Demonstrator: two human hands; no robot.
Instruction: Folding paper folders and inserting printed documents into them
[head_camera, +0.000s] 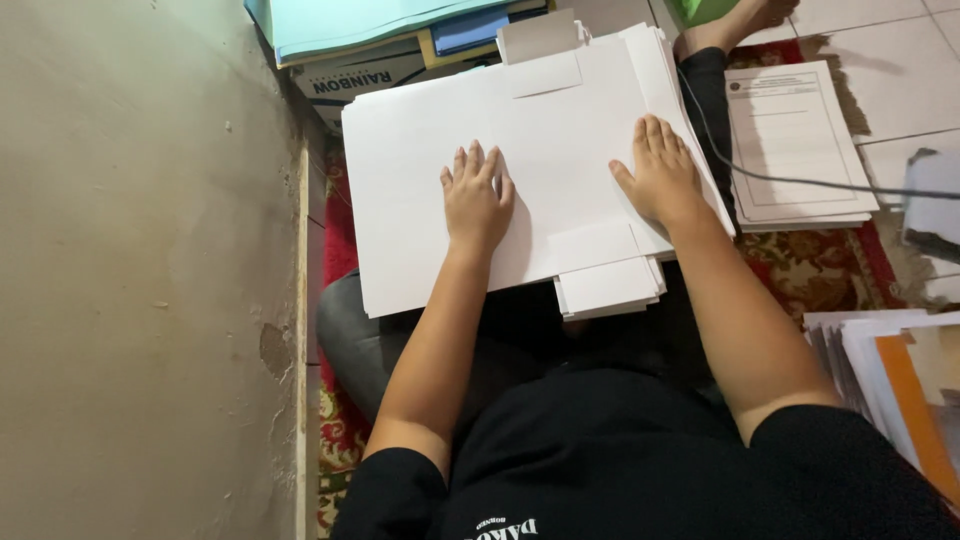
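Observation:
A thick stack of blank white paper (420, 150) rests across my lap. My left hand (477, 195) lies flat on it, palm down, left of the middle, fingers slightly spread. Flat on the stack's right part lies my right hand (660, 175), close to the right edge. Neither hand holds anything. A smaller bundle of white sheets (610, 288) sticks out from under the near edge of the stack, between my forearms. A small folded white sheet (540, 50) sits at the stack's far edge.
A beige wall (150, 280) runs close along my left. Folders and a cardboard box (350, 80) lie beyond the stack. On the patterned red rug at right lie printed forms (795, 140), crossed by a black cable (800, 182), and fanned papers (890, 370).

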